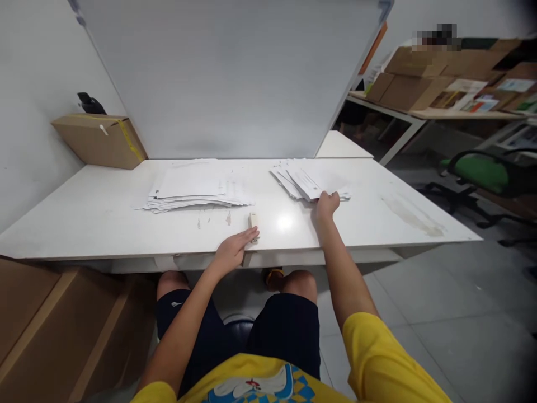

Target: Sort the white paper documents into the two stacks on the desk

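Note:
My left hand (232,250) lies near the table's front edge, its fingers stretched out and touching a small cream stapler (252,220). The fingertips cover part of the stapler's near end. On the right, my right hand (327,206) is closed on the near corner of a printed paper sheet (305,180). That sheet lies on top of a loose, fanned pile of papers (284,180); my fingertips are partly hidden. A larger, uneven stack of papers (188,182) rests to the left, beyond the stapler.
The white table (104,224) has stains and scuffs. A white board (226,78) stands along its back edge. One cardboard box (100,140) sits at the back left; more cardboard (62,330) is below left. Farther right are a box-laden table and a green chair (478,173).

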Action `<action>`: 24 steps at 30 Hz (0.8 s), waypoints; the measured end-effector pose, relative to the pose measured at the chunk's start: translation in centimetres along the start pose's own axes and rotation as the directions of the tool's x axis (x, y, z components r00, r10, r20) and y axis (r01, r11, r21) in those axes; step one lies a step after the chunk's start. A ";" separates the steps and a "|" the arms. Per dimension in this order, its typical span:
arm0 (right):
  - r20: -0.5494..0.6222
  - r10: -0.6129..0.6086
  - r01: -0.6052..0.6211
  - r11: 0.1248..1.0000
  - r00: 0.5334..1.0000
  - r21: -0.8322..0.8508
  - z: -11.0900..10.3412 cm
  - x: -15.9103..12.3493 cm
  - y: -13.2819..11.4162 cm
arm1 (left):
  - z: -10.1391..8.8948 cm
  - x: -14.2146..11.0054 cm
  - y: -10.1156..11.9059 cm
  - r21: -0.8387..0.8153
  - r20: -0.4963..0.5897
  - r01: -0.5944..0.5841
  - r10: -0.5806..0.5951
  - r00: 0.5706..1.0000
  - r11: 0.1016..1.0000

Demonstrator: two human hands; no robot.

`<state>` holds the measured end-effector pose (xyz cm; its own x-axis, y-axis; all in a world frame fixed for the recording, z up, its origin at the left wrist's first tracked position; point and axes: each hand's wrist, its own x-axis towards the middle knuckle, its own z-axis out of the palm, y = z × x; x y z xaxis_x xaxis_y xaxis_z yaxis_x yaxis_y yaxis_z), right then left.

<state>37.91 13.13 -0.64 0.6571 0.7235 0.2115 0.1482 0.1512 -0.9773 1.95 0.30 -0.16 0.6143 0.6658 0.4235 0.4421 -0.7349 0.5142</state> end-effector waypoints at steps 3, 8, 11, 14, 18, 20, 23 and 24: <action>-0.169 0.005 -0.021 0.995 0.986 -0.093 1.6 0.5 -0.1 | 0.1 0.1 0.3 -0.001 -0.009 0.009 -0.009 1.000 1.000; -0.169 0.021 -0.124 0.771 0.985 -0.625 1.4 0.7 -0.4 | -0.5 -0.1 0.9 -0.138 -0.022 0.124 -0.128 0.991 0.983; -0.196 0.009 -0.156 0.640 0.981 -0.752 0.7 1.2 -0.6 | -3.0 -0.1 -0.6 -0.127 -0.319 0.171 -0.203 0.926 0.977; -0.196 -0.063 -0.105 0.664 0.979 -0.740 0.4 1.7 -0.2 | -7.2 1.0 -4.7 0.149 -0.494 0.209 -0.110 0.863 0.967; -0.107 -0.167 0.045 0.711 0.980 -0.702 0.6 2.2 1.1 | -11.6 2.9 -11.3 0.438 -0.388 0.328 -0.153 0.909 0.837; -0.082 -0.177 0.073 0.724 0.981 -0.686 0.7 2.3 1.6 | -12.1 3.2 -13.5 0.478 -0.309 0.364 -0.235 0.921 0.799; -0.078 -0.163 0.070 0.741 0.984 -0.668 0.7 2.3 2.0 | -11.8 2.8 -14.7 0.508 -0.263 0.353 -0.248 0.932 0.786; -0.076 -0.159 0.069 0.745 0.984 -0.664 0.7 2.4 2.1 | -11.6 2.6 -14.7 0.515 -0.267 0.340 -0.229 0.936 0.787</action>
<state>39.24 15.63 -2.21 0.6794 0.6371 0.3641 0.6464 -0.2848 -0.7079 -10.53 14.31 2.05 0.2990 0.8258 0.4781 0.8933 -0.4184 0.1641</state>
